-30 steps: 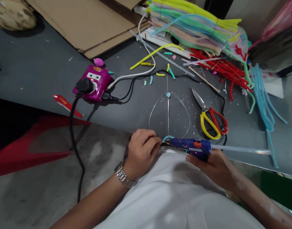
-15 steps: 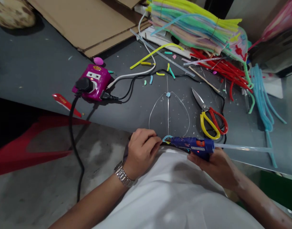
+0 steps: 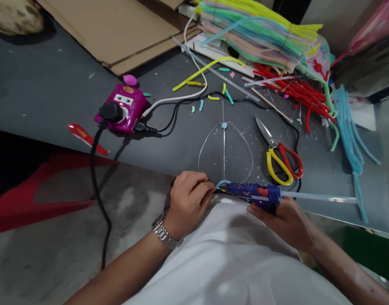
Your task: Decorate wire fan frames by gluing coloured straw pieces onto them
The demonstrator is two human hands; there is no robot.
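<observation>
Grips glue gun [image 3: 253, 192] in right hand [image 3: 288, 220], lower centre, pointing at blue strip [image 3: 220, 183], likely for aim; bunches left hand [image 3: 190, 201] alongside, presumably to steady, cannot tell around what.

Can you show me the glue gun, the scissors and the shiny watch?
Glue gun [image 3: 250, 191], head view: on its blue body.
Scissors [image 3: 272, 143], head view: on the pivot.
Watch [image 3: 164, 234], head view: on the metal band.
</observation>
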